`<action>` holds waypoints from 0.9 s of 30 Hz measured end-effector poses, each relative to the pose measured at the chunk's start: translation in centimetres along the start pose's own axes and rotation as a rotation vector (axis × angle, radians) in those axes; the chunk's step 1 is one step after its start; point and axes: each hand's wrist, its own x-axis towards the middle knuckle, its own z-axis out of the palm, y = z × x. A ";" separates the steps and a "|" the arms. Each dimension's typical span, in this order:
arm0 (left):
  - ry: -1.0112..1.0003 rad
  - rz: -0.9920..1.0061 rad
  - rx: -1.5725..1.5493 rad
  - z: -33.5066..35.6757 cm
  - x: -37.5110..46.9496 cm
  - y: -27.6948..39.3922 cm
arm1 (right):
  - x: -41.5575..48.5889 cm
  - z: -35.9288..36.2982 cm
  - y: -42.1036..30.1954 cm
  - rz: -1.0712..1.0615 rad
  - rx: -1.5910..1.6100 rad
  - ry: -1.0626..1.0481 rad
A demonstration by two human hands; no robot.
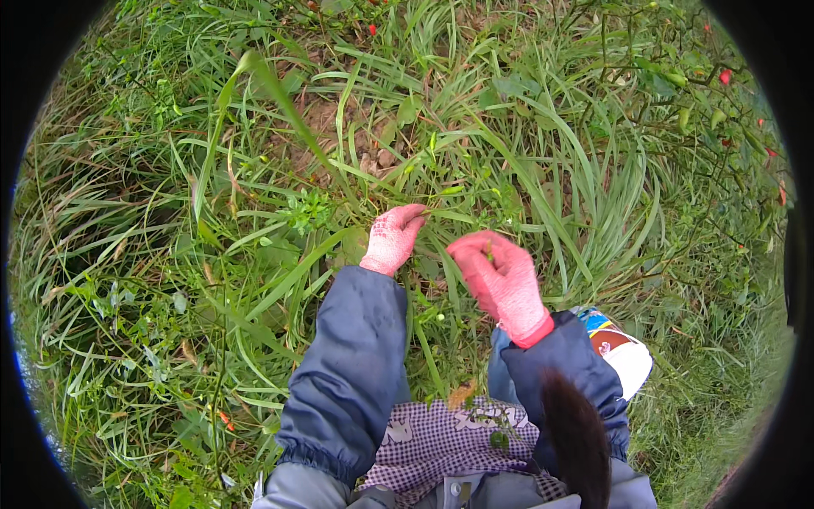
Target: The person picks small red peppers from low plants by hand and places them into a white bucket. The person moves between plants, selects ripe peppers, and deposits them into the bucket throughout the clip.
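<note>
My left hand (394,238), in a pink knit work glove bearing print, pinches a thin green plant stem (439,212) between thumb and forefinger. A slender green chili pepper (452,190) hangs just above those fingertips. To the right and slightly nearer my body is my right hand (499,277), gloved the same way and blurred. Its fingers are curled, and a small green plant piece (489,251) shows between them; what else it holds is hidden. Leafy chili plant tops (308,211) stand left of my left hand among long grass.
A printed bucket (626,362) with a white part stands by my right forearm, partly hidden by the sleeve. Red chili peppers (725,76) hang on plants at the upper right. Tall grass blades (286,108) rise in front. Bare soil (318,127) shows ahead. A checked apron (439,439) covers my lap.
</note>
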 end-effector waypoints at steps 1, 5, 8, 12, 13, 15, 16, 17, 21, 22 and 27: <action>-0.009 -0.009 0.017 0.1 -0.1 0.0 | 0.8 -0.6 -1.2 -0.238 -0.115 0.098; 0.005 0.015 0.123 0.3 -0.4 0.8 | 8.1 -1.8 -3.1 -0.468 -1.202 0.070; -0.028 0.021 0.035 -0.2 -0.8 1.7 | 9.9 -1.8 -1.5 -0.360 -1.558 -0.210; -0.169 -0.030 -0.277 -0.9 -1.3 3.1 | 9.5 -2.4 -0.4 -0.395 -1.490 -0.339; -0.210 -0.051 -0.411 -0.9 -1.4 3.4 | 9.3 -2.5 -0.2 -0.309 -1.449 -0.387; -0.235 -0.108 -0.466 -1.1 -1.6 3.8 | 8.8 -2.6 0.4 -0.203 -1.340 -0.429; -0.210 -0.099 -0.481 -1.0 -1.8 3.9 | 8.4 -2.7 0.8 -0.368 -1.381 -0.394; -0.206 -0.111 -0.484 -0.9 -1.9 3.9 | 8.1 -2.6 1.4 -0.360 -1.297 -0.345; -0.241 -0.117 -0.303 -0.5 -2.4 3.4 | 7.3 -2.4 3.7 -0.320 -1.156 -0.169; -0.219 -0.095 -0.319 -0.3 -2.6 3.3 | 7.0 -2.3 4.1 -0.307 -1.151 -0.153; -0.220 -0.131 -0.313 0.1 -3.5 3.0 | 5.0 -2.2 3.0 0.159 0.042 -0.128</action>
